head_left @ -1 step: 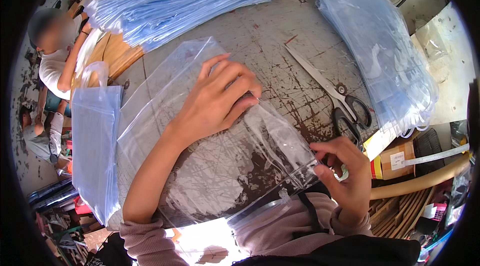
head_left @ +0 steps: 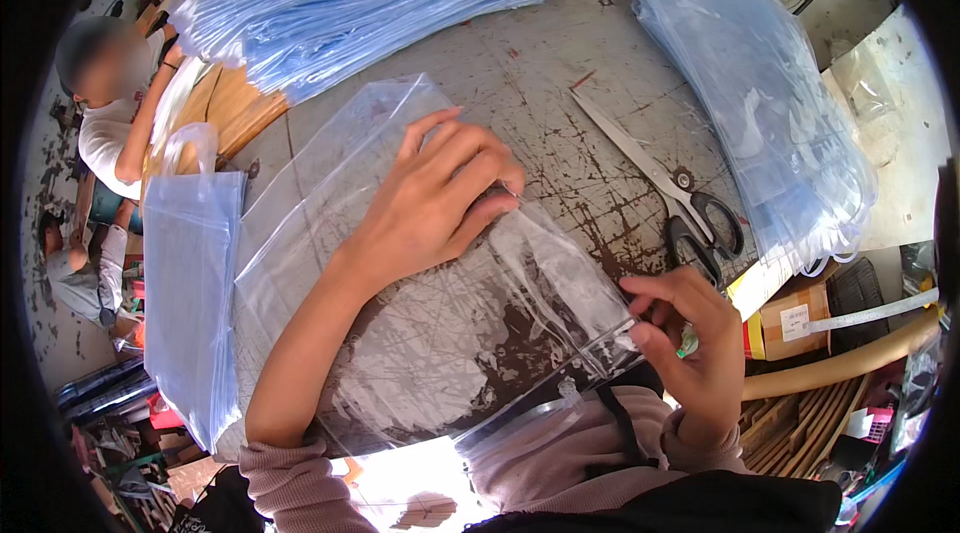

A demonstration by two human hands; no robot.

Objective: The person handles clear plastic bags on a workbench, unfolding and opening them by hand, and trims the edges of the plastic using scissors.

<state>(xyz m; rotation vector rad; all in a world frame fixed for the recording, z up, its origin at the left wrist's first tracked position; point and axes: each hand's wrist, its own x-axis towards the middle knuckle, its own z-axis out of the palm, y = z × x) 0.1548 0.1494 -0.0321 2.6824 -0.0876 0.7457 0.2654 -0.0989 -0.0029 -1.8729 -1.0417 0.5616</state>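
A clear plastic bag [head_left: 400,363] lies across the worktable in front of me, its near end reaching my lap. My left hand [head_left: 430,188] rests on its upper part, thumb and fingers closed on the far right edge. At the bag's near right corner, my right hand [head_left: 695,333] is curled, with its thumb and a finger pinching the edge. A small green thing [head_left: 688,338] shows between the right fingers and palm; what it is I cannot tell. Black-handled scissors [head_left: 665,173] lie slightly open beyond the right hand.
Stacks of bluish clear plastic bags lie at the far side [head_left: 390,8] and right [head_left: 745,103]; another bag stack [head_left: 190,293] with a handle loop sits left. The worktable [head_left: 560,63] is scratched. A cardboard box [head_left: 795,318] stands right. Another person [head_left: 115,123] sits far left.
My right hand has shifted very slightly, and more of the small green thing shows in it. My left hand and the bag look the same.
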